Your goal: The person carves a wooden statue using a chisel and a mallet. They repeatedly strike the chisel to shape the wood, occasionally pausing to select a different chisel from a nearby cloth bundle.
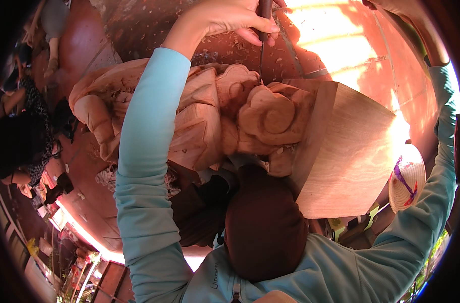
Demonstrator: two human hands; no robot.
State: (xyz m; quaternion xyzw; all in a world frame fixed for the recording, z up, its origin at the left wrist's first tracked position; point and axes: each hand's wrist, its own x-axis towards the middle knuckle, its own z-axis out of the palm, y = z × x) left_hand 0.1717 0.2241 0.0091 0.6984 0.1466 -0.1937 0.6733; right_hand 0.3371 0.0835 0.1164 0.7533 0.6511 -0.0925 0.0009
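A large reddish wood carving (278,115) lies on its side in front of me, with scroll and petal shapes and folds cut into it. At its right end is a smooth, angular block of pale wood (348,146). My left hand (240,19) is closed around the dark handle of a carving chisel (265,17) above the carving. The chisel's thin blade points down, its tip at the edge of the curled scroll. My right arm is raised at the far right. Only part of my right hand (395,5) shows at the top edge; its fingers are mostly cut off.
Wood shavings lie on the red tiled floor (83,202). A straw hat with a purple ribbon (407,177) is right of the block. At the left are a person in dark clothes (20,136) and another person's leg (53,45). Dark brown cloth (265,227) hangs close below the carving.
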